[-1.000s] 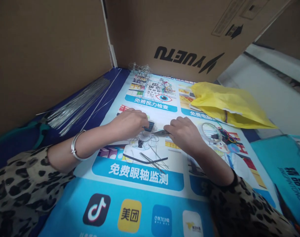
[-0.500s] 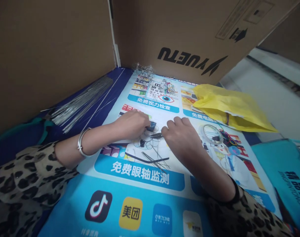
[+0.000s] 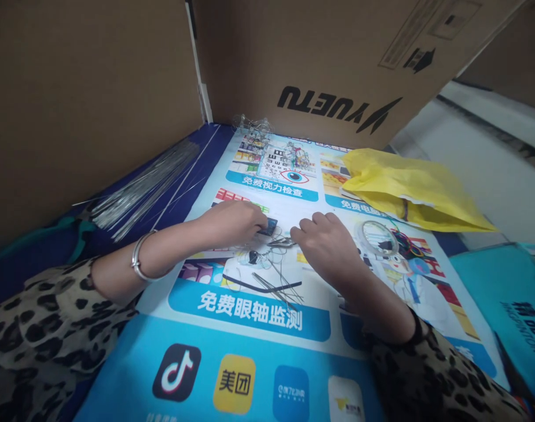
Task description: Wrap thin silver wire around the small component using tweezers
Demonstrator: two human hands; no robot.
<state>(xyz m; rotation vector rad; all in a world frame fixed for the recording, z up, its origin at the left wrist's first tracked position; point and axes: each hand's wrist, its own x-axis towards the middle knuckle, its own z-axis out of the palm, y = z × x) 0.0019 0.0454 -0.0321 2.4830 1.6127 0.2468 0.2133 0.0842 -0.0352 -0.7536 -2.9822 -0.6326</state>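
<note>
My right hand (image 3: pixel 324 243) is closed around small metal pliers (image 3: pixel 281 242); their narrow jaws point left, and the handles are hidden in my fist. Opposite it, my left hand (image 3: pixel 236 224) pinches thin wire (image 3: pixel 264 258), which bends in loops just below the fingertips; its held end is hidden. The plier jaws lie over or against this wire, and I cannot tell whether they grip it. Several short straight wires (image 3: pixel 278 288) rest on the printed poster (image 3: pixel 258 337) nearer to me.
Long silver wires (image 3: pixel 139 193) lie bundled at the left beside teal-handled pliers (image 3: pixel 74 234). Tangled wire shapes (image 3: pixel 254 129) sit at the back before a cardboard wall (image 3: pixel 338 53). At right are a clear round roll (image 3: pixel 379 237), a yellow bag (image 3: pixel 417 187) and a teal pouch (image 3: pixel 491 293).
The plier jaws have turned slightly and catch more light now. Both hands keep nearly the same places, and the view has shifted a little.
</note>
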